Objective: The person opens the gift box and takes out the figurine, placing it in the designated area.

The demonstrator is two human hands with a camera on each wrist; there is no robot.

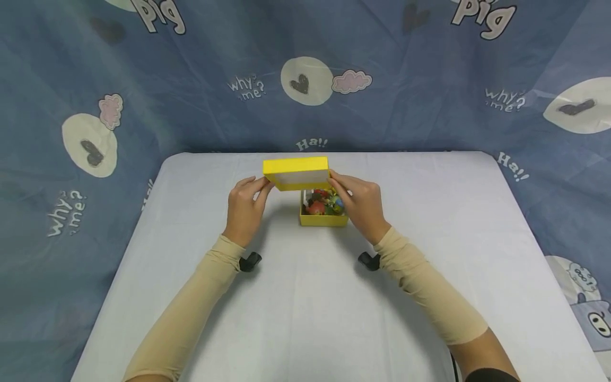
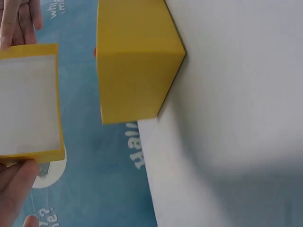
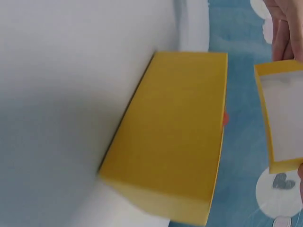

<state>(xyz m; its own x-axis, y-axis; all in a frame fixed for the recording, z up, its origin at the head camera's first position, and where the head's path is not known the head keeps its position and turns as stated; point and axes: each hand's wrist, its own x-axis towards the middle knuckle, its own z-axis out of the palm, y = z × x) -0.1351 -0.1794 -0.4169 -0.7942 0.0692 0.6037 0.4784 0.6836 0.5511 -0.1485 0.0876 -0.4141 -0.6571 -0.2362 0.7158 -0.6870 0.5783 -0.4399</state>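
A yellow box lid (image 1: 296,165), its pale inside showing, is held tilted above the table between both hands. My left hand (image 1: 245,207) pinches its left end with thumb and fingers. At the lid's right end, my right hand (image 1: 360,204) grips the edge. Below and a little to the right, the open yellow box (image 1: 324,220) stands on the table, filled with small colourful items (image 1: 317,207) in red, green and blue; their kind is too small to tell. In the left wrist view the box (image 2: 137,80) hides its contents, and the lid (image 2: 28,104) is raised beyond it.
White cloth covers the table (image 1: 305,307), whose far edge lies just behind the box. A blue printed curtain (image 1: 200,106) hangs behind and along the sides. Black wrist cameras (image 1: 250,261) sit under both forearms, close above the tabletop.
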